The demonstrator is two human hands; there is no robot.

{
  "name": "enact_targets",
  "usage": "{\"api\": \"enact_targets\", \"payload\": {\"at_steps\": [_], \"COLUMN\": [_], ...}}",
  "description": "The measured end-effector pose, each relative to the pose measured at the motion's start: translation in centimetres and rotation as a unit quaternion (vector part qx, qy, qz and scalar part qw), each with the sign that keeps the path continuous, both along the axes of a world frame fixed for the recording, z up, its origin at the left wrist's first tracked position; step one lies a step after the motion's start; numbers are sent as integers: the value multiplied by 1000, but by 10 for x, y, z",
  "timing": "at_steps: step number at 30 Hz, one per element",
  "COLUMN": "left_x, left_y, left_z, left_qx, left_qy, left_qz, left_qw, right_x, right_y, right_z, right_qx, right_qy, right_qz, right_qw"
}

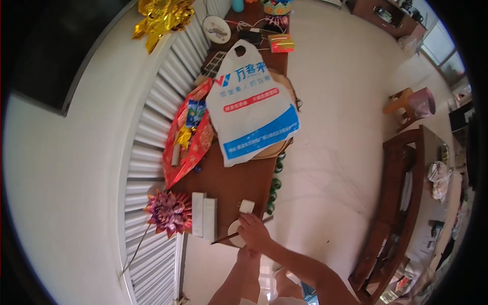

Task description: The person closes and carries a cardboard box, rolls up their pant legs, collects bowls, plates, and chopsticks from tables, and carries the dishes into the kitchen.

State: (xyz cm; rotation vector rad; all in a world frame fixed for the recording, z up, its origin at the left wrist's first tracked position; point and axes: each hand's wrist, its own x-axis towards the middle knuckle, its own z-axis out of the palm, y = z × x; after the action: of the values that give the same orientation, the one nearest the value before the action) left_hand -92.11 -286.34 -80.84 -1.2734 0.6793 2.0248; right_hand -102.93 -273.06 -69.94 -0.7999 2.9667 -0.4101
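My right hand is over the near end of the brown table, its fingers closed at the lower edge of a white charger plug. My left hand is just below it, at the table's near edge, its fingers hidden. A thin dark stick slants beneath my right hand, across a pale round object. Left of my hands, two white boxes lie side by side, next to a purple-pink foil flower.
Farther along the table lie a white plastic bag with blue print and an open red bag. Green bottles line its right side. A radiator runs along the left. A wooden cabinet stands at the right.
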Motion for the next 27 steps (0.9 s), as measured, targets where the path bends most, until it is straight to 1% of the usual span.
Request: {"api": "enact_targets", "payload": {"at_steps": [1, 2, 3, 4, 5, 6, 7, 8, 9, 10, 11, 12, 13, 14, 16, 17, 18, 19, 21, 22, 24, 26, 27], "left_x": [-4, -9, -12, -19, -25, -7, -16, -27, -39, -42, -52, -57, -67, -74, -93, -100, -108, -113, -116, -118, -121, -121, -121], "left_y": [2, 4, 0, -6, -8, -31, -30, -19, -6, 2, 18, 25, 61, 78, 107, 160, 198, 232, 299, 327, 387, 434, 457], "left_z": [2, 5, 14, 31, 51, 32, 62, 94, 126, 138, 168, 172, 214, 216, 220, 260, 272, 286, 304, 309, 311, 307, 303], "left_qx": [-30, -59, -13, 32, 1, 26, 23, 36, 20, -1, -82, -64, -65, -58, -46, -98, -98, -105, -113, -117, -119, -127, -130], "left_qy": [-1, 0, 10, 21, -7, 40, 52, 70, 76, 103, 38, 38, 90, 101, 59, 55, 68, 91, 133, 154, 193, 220, 232], "left_qz": [14, 26, 39, 49, 7, -7, -57, -93, -154, -225, -250, -251, -270, -287, -344, -350, -361, -387, -432, -452, -489, -522, -535], "left_qw": [999, 998, 999, 998, 1000, 999, 997, 993, 985, 969, 964, 965, 957, 951, 936, 930, 925, 911, 885, 871, 842, 814, 802], "right_x": [1, 3, 11, 21, 33, 48, 62, 73, 82, 98, 113, 129, 149, 172, 223, 231, 239, 247, 265, 270, 279, 296, 305], "right_y": [6, 13, 21, 28, 37, 47, 56, 70, 90, 108, 129, 149, 170, 193, 229, 260, 286, 313, 375, 403, 471, 528, 557], "right_z": [12, 19, 20, 20, 22, 25, 30, 42, 66, 74, 86, 97, 99, 96, 66, 80, 96, 101, 108, 120, 144, 148, 145], "right_qx": [-49, -99, -92, -130, -166, -196, -220, -289, -290, -326, -313, -304, -298, -293, -351, -339, -328, -337, -336, -341, -377, -308, -262], "right_qy": [-132, -257, -253, -247, -236, -226, -211, -215, -243, -266, -285, -305, -323, -341, -226, -181, -140, -130, -141, -133, -117, -66, -14], "right_qz": [-52, -108, -121, -213, -309, -361, -423, -474, -500, -518, -540, -552, -577, -598, -658, -698, -736, -741, -775, -779, -799, -812, -811], "right_qw": [989, 955, 955, 936, 906, 883, 854, 803, 779, 744, 728, 714, 689, 664, 627, 604, 576, 565, 516, 510, 453, 492, 522]}}
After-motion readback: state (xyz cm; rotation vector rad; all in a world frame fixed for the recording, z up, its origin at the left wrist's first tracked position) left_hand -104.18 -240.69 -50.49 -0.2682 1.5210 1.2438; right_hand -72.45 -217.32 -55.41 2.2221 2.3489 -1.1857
